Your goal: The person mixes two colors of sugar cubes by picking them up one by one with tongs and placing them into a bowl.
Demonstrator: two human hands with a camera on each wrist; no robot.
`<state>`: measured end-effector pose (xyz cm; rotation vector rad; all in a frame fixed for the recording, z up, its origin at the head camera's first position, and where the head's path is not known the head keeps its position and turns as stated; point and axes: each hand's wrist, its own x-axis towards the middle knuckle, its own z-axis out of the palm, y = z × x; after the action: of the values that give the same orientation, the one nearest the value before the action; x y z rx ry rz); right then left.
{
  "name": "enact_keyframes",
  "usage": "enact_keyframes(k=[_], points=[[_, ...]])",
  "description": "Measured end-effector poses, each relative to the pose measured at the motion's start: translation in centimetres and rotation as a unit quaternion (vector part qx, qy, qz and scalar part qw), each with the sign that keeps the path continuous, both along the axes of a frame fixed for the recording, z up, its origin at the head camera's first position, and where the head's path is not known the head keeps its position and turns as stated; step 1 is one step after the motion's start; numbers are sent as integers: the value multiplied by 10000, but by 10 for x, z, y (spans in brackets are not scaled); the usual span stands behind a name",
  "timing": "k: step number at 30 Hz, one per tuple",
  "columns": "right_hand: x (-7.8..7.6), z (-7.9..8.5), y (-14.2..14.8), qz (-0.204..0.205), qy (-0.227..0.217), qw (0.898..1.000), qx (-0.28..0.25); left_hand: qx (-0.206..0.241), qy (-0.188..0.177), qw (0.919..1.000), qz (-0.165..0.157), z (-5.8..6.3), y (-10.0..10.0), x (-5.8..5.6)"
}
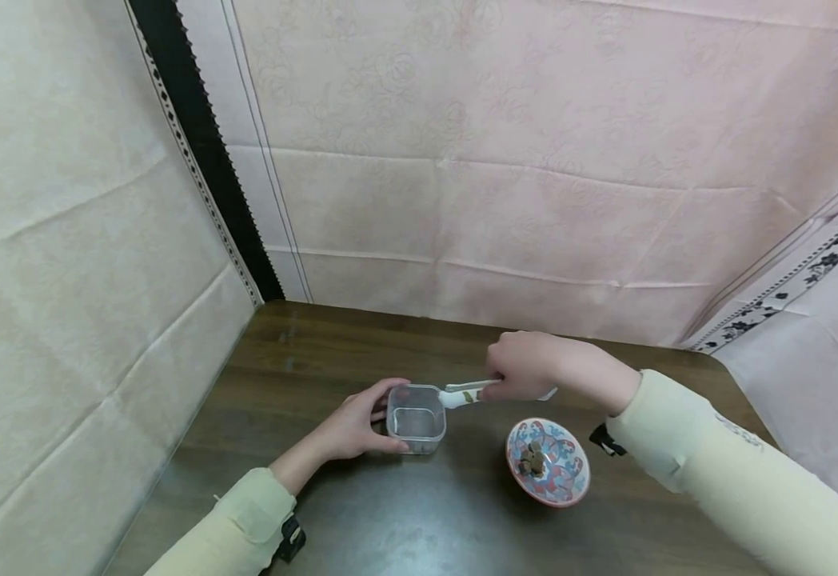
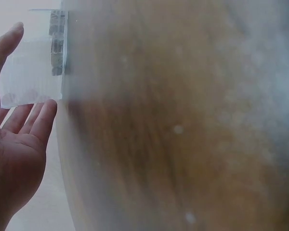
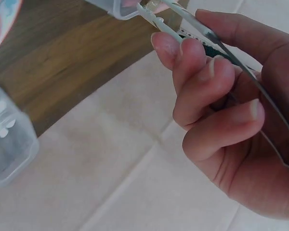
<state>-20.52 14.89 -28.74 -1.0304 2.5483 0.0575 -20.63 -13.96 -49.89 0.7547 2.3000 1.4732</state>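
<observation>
On the table stands a clear plastic container (image 1: 416, 416), its sides held between the thumb and fingers of my left hand (image 1: 356, 424). Several small brownish pieces (image 2: 57, 45) show through its wall in the left wrist view. My right hand (image 1: 530, 364) grips metal tongs (image 3: 260, 84) with pale tips, which point left at the container's right rim. In the right wrist view a small yellowish-brown piece (image 3: 153, 4) sits between the tong tips. Nearer and to the right of the container is a patterned bowl (image 1: 566, 480) holding some brown pieces (image 1: 532, 460).
A second clear container (image 3: 12, 144) with white items inside stands near the table edge in the right wrist view. Pale cloth (image 1: 505, 208) hangs behind the wooden table (image 1: 361, 528) and along both sides. The right forearm reaches across beyond the bowl.
</observation>
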Motion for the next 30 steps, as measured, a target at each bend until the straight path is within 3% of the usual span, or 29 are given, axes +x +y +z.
enact_keyframes(k=[9,18,30], points=[[15,1,39,-297,83,9991,-300,-40,71,10000,-23,0,0,-2],[30,-3,77,-697,-304,9968,-264,-41,23,10000,-11,2,0,-1],[47,-36,108,-1017,-762,9917,-213,67,-15,9999,-103,4,2,-2]])
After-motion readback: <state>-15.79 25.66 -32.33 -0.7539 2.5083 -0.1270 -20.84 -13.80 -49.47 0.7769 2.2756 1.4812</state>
